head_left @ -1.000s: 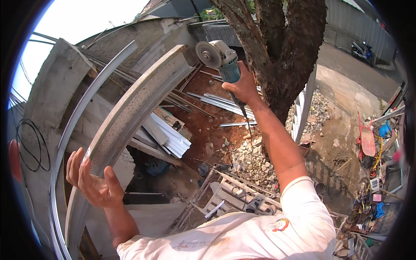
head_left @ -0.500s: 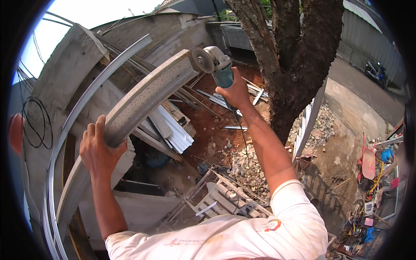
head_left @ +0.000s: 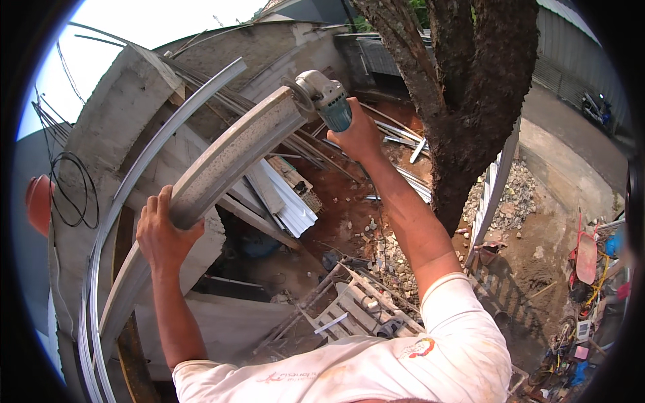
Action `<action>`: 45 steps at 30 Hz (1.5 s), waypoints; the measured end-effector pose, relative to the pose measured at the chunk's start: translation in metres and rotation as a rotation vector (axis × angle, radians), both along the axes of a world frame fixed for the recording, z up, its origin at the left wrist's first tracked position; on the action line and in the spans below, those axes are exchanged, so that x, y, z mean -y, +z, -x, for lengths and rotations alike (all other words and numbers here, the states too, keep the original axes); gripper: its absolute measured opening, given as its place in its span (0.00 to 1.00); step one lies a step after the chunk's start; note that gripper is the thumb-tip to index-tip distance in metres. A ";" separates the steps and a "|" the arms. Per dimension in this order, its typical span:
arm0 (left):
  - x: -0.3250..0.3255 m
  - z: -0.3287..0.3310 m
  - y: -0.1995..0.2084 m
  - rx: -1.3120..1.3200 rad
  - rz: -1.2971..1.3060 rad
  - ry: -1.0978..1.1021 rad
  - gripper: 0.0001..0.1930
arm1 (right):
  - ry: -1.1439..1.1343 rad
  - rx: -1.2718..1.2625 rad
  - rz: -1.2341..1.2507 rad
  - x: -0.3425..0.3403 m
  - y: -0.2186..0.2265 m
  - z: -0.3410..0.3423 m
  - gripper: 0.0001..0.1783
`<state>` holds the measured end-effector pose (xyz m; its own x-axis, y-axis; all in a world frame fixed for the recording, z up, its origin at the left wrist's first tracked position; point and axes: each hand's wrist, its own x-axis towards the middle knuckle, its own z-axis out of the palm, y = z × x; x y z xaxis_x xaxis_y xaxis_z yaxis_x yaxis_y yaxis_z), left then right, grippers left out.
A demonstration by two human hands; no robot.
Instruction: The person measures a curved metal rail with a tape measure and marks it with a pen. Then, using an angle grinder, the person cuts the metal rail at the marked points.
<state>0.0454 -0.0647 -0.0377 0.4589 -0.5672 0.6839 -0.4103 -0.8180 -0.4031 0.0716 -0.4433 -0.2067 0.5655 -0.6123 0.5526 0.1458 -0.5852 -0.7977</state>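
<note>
A long grey concrete beam (head_left: pixel 232 149) with a grooved side runs from the lower left up toward the centre. My left hand (head_left: pixel 164 232) grips it partway along, the fingers over the top and the thumb on the near side. My right hand (head_left: pixel 359 134) is wrapped round the teal body of an angle grinder (head_left: pixel 334 109) with a grey metal head. The grinder's round disc (head_left: pixel 301 98) is at the far end of the beam and appears to touch it; the exact contact is too blurred to make out.
Curved-looking metal channels (head_left: pixel 127 181) run along the left of the beam. A thick tree trunk (head_left: pixel 474 121) rises right of my right arm. Below lie corrugated sheets (head_left: pixel 285 201), rubble (head_left: pixel 507 195) and a wooden frame (head_left: pixel 349 305). Black cable (head_left: pixel 74 191) hangs at the left.
The disc has come closer to and over the beam's end, with my right hand shifting slightly left and down relative to the beam. My left hand keeps its hold. The whole view has shifted a little.
</note>
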 end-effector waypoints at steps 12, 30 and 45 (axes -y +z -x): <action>0.000 -0.002 -0.002 -0.001 -0.026 0.025 0.42 | 0.005 0.025 -0.024 0.020 -0.029 -0.011 0.36; 0.002 -0.005 -0.004 0.020 -0.035 -0.006 0.40 | 0.146 -0.005 -0.124 -0.011 -0.081 0.005 0.36; 0.002 -0.004 -0.002 0.037 -0.030 -0.015 0.39 | 0.157 0.009 -0.111 -0.014 -0.069 0.010 0.34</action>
<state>0.0494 -0.0662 -0.0402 0.4250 -0.5943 0.6828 -0.4070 -0.7992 -0.4423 0.0611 -0.4295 -0.2758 0.6539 -0.5747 0.4920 0.2356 -0.4633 -0.8543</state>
